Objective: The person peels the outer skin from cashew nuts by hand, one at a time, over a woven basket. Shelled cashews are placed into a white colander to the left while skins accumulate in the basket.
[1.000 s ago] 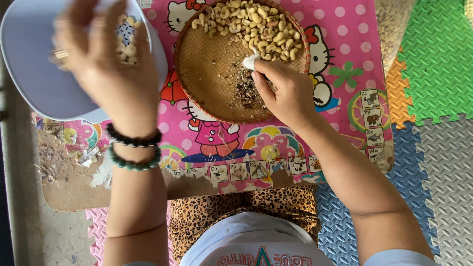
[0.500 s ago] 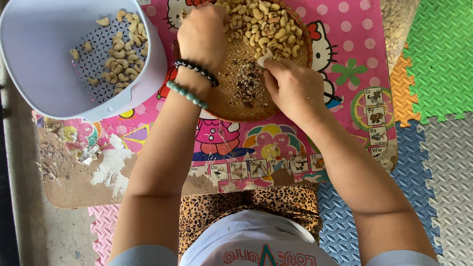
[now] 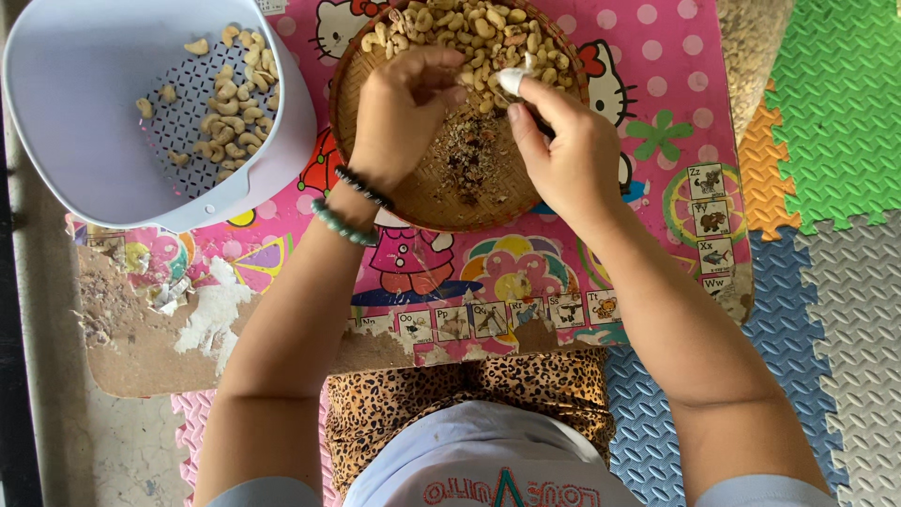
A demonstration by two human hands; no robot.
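Here pale curved cashew [image 3: 510,81] pinched in right hand [image 3: 563,155].

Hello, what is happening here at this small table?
A person sits at a pink table and works over a round woven tray of cashew nuts. The left hand reaches into the nuts. The right hand holds a small tool with one pale nut at its fingertips. A white basket on the left holds some nuts.

Left hand: our left hand [image 3: 399,117] reaches into the woven tray [image 3: 375,75] of cashews [image 3: 469,33].
Right hand: our right hand [image 3: 563,155] pinches a pale nut [image 3: 511,80].
Basin: lavender basin [image 3: 84,94], nuts inside.
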